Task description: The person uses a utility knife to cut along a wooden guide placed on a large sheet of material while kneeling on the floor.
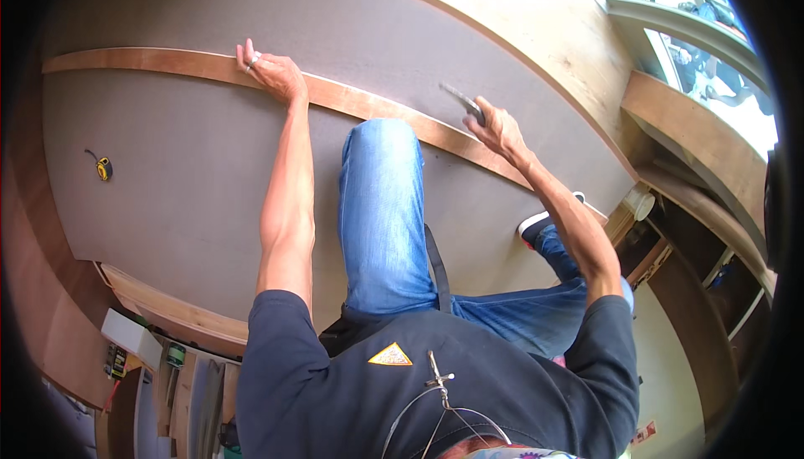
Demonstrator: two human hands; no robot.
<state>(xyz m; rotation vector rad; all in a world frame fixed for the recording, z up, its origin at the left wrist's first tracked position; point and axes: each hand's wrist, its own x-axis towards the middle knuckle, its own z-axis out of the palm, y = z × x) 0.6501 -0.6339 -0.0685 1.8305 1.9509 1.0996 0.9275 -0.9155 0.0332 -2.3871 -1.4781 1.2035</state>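
Head camera looks steeply down (fisheye) over kneeling legs.

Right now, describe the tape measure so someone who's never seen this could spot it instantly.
Start at the big grey sheet on the floor, crossed by a long wooden strip that the left hand presses down. Below that strip, far out to the person's left, a small yellow tape measure lies alone on the grey. It is the only bright yellow thing there, well apart from both hands.

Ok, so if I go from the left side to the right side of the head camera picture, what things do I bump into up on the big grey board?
Yellow tape measure → left hand pressing on the long wooden strip → bent knee in blue jeans → knife-like tool → right hand holding it.
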